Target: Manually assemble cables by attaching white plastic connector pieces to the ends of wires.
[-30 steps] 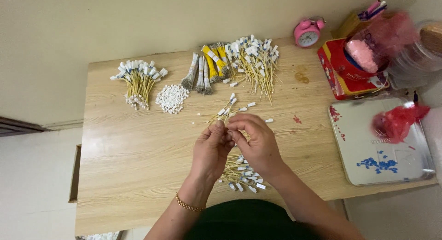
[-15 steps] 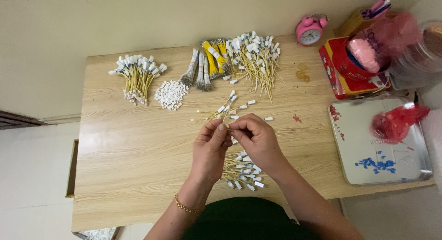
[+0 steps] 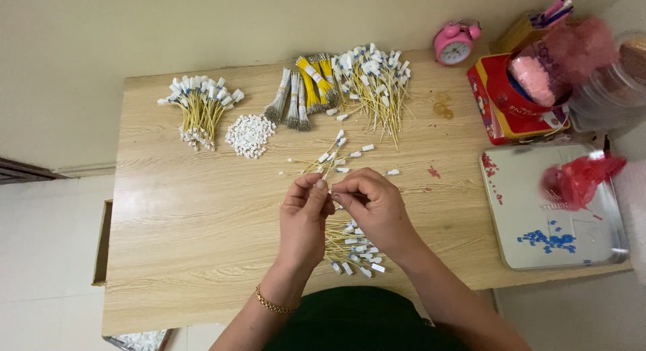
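Both hands have barely shifted since the earlier frames, staying pinched together at mid-frame. At upper left lies a finished-looking bundle of tagged yellow wires (image 3: 200, 107), then a heap of white caps (image 3: 249, 135). Centre: left hand (image 3: 304, 216) and right hand (image 3: 374, 206) pinch one thin wire (image 3: 331, 191) between fingertips, above a done pile (image 3: 351, 247). Loose wires (image 3: 336, 156) lie above, so plenty seems left.

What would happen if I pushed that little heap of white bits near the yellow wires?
The heap of white bits would probably scatter, since it is many small loose pieces piled on the smooth wooden table. They look very light, so even a gentle nudge might send some sliding. A few may roll, though their exact shape is too small to tell.
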